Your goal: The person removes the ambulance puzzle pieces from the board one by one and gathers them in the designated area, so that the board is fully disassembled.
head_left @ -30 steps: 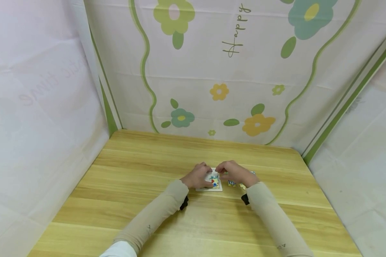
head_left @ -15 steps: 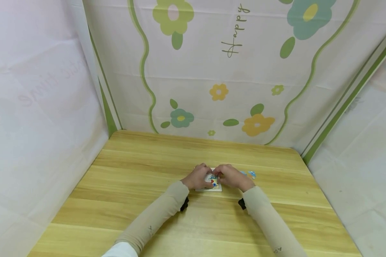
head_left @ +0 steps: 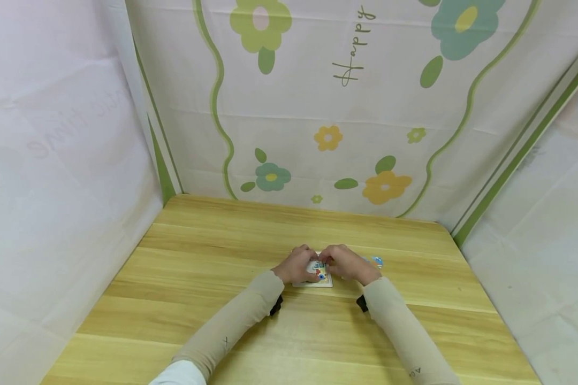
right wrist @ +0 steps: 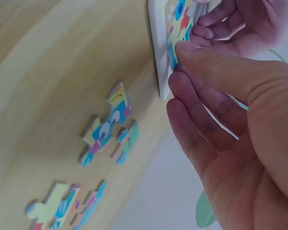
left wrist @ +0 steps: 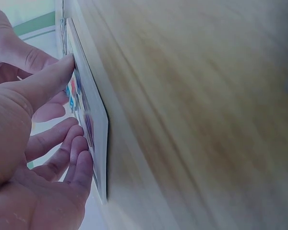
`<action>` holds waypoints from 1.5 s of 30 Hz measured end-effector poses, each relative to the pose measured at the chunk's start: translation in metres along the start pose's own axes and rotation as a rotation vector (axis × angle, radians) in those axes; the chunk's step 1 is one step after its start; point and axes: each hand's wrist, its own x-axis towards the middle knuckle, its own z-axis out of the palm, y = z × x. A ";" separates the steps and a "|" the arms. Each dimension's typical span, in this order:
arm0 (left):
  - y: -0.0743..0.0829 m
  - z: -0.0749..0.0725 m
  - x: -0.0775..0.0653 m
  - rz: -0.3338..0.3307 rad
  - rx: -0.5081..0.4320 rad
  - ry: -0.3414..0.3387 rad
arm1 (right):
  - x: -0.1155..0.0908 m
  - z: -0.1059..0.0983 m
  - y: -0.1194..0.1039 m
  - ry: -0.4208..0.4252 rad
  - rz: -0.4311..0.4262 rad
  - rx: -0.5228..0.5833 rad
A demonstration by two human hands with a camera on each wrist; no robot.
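A small jigsaw puzzle board (head_left: 313,284) with a white frame lies on the table between both hands. My left hand (head_left: 296,264) spans its left part. In the left wrist view the thumb (left wrist: 57,76) and fingertips (left wrist: 84,163) touch the board's face and edge. My right hand (head_left: 345,262) is at the board's right side. The right wrist view shows its thumb and index finger pinching a blue-edged puzzle piece (right wrist: 172,53) at the board's inner edge. Other pieces with red and blue print lie inside the frame; the fingers hide part of the picture.
Several loose puzzle pieces (right wrist: 103,132) lie on the wooden table (head_left: 221,240) right of the board, partly hidden by the right hand in the head view. More pieces (right wrist: 45,206) lie farther out. Flower-printed cloth (head_left: 289,107) encloses the table's back and sides.
My right hand has moved left onto the board's right edge, then barely shifted during the last half second. My left hand has stayed in place on the board.
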 end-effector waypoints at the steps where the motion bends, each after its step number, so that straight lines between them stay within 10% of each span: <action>1: 0.000 0.000 0.000 -0.001 0.002 0.001 | 0.000 -0.001 -0.001 -0.002 -0.008 0.000; 31: -0.002 0.002 0.000 0.030 0.064 0.009 | -0.003 -0.011 -0.007 0.025 -0.116 -0.012; 45: 0.003 -0.001 -0.001 0.007 0.059 -0.001 | -0.028 -0.034 0.008 0.040 0.007 -0.035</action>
